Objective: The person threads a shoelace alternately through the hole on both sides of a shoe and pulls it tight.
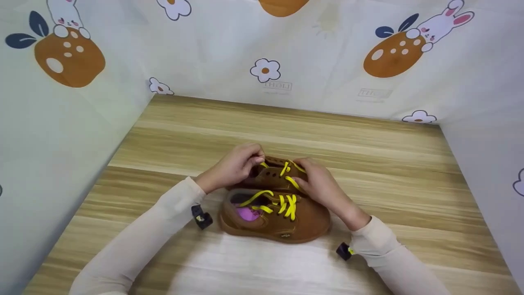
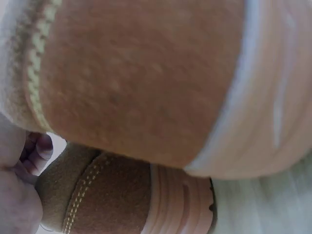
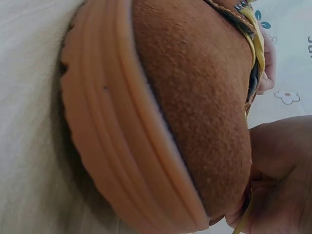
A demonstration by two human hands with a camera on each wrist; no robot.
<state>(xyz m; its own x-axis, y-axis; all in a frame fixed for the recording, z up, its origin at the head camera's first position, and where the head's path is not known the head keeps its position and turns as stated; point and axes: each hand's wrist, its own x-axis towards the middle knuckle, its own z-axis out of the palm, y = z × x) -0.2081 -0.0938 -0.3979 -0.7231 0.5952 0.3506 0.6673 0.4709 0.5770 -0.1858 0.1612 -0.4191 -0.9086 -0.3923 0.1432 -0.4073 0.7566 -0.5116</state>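
Two brown shoes with yellow laces lie side by side on the table. The far shoe has part of its lacing undone, with bare eyelets showing on its near flap. At its collar my left hand pinches a yellow shoelace between thumb and curled fingers. My right hand grips the front of the far shoe, thumb on the near side and fingers over the far side, a loop of lace beside the thumb. The near shoe stands untouched in front, laced at its lower eyelets, with a purple insole inside.
The wood-grain table is bounded by pale printed curtains at the back and both sides. A small black wrist camera hangs by the left cuff, another camera by the right cuff. The near shoe sits between the forearms.
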